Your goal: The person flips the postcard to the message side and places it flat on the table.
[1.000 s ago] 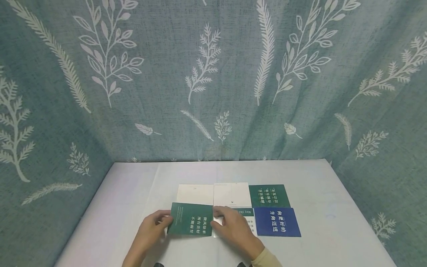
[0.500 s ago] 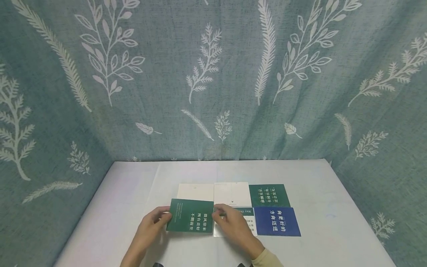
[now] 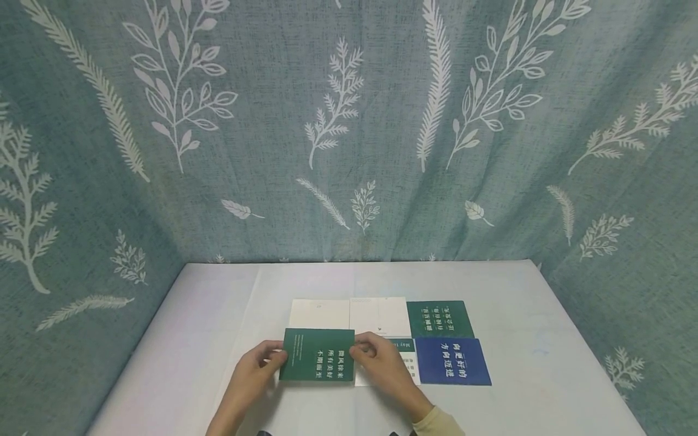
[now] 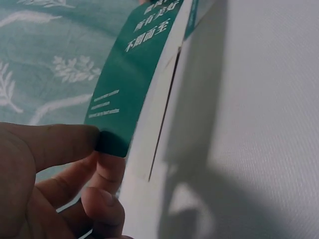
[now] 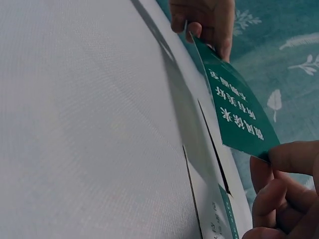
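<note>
From here I see a green card (image 3: 317,355) held up above the white table (image 3: 518,327). It's longest from side to side. The left hand (image 3: 252,370) pinches one short end in its fingers (image 4: 108,173); the right hand (image 3: 383,363) pinches the other, so both are equally near. A white card (image 3: 319,312) lies flat behind it.

We find the near-left green card (image 3: 307,355) smooth paper, the table covering (image 3: 545,387) matt and fine-grained, the far curtain (image 3: 267,133) woven cloth.

Head view looks forward, down; close wrist views share the held card (image 5: 237,99).
</note>
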{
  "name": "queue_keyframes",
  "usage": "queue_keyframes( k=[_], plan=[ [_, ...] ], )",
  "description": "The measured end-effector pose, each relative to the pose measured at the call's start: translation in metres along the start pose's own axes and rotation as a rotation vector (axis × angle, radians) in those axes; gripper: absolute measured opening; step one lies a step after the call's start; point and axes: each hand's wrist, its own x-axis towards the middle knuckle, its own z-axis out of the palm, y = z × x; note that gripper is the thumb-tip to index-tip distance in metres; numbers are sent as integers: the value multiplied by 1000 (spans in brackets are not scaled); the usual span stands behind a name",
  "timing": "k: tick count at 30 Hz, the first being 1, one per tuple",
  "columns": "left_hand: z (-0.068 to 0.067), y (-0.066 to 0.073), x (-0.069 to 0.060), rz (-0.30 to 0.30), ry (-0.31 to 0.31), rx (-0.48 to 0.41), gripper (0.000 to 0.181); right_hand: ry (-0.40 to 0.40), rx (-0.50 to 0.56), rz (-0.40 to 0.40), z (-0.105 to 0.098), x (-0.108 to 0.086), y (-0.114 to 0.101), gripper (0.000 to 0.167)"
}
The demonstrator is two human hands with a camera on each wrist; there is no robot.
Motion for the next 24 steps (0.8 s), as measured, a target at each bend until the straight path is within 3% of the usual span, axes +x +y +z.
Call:
queue_keyframes(
  k=[8, 18, 24],
  plan=[
    [2, 3, -3, 1, -4, 31, 37, 9, -29, 6, -5, 0, -2, 25],
    [-1, 3, -7, 81, 19, 43, 31, 12, -16, -32, -12, -1, -6, 27],
    [-2, 5, -9, 89, 38, 38, 32, 21, -34, -37, -14, -2, -8, 33]
  ],
)
